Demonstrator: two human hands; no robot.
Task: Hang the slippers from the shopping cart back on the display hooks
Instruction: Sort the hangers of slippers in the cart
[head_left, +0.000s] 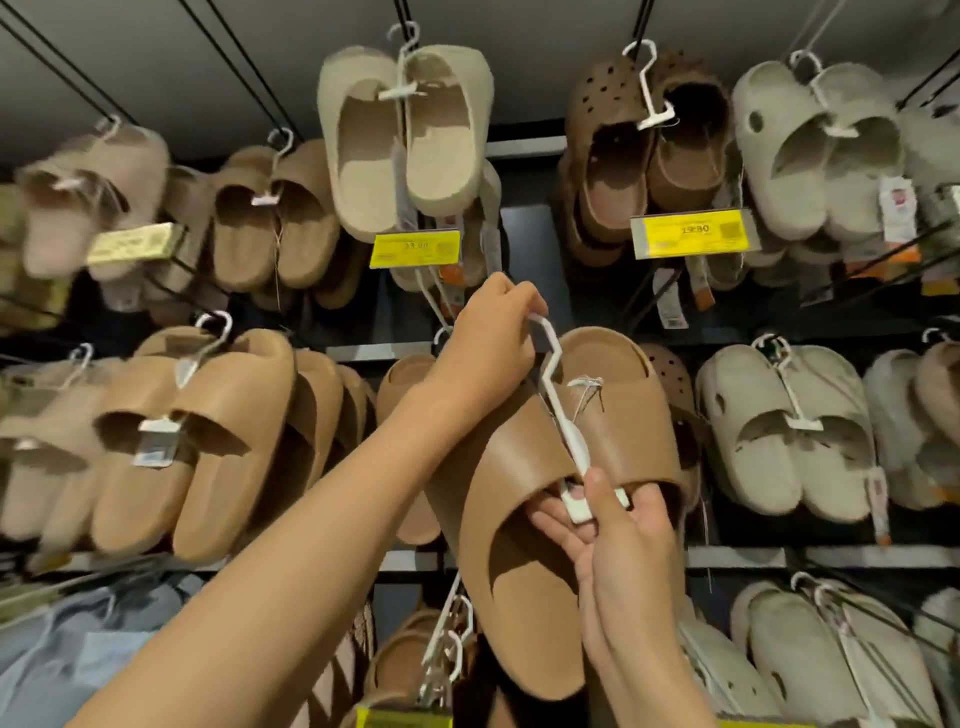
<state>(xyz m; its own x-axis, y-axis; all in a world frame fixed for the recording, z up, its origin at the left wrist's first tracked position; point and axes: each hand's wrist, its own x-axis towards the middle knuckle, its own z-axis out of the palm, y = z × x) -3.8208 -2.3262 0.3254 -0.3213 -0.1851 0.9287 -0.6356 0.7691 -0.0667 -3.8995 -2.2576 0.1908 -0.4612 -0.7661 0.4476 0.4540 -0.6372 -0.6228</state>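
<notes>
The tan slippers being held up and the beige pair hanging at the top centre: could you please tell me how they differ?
1. The tan slippers are darker brown; the beige pair is pale cream.
2. The tan slippers are gripped by both hands, left hand at the hanger's top, right hand at its base; the beige pair hangs untouched.
3. The tan slippers tilt; the beige pair hangs straight.
Both are slides on white hangers.

Dark store display wall (535, 228), black rails (363, 353), yellow price tags (414, 249), dim light.

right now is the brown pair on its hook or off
Off. Both hands, left hand and right hand, hold the brown slippers by the white hanger.
</notes>
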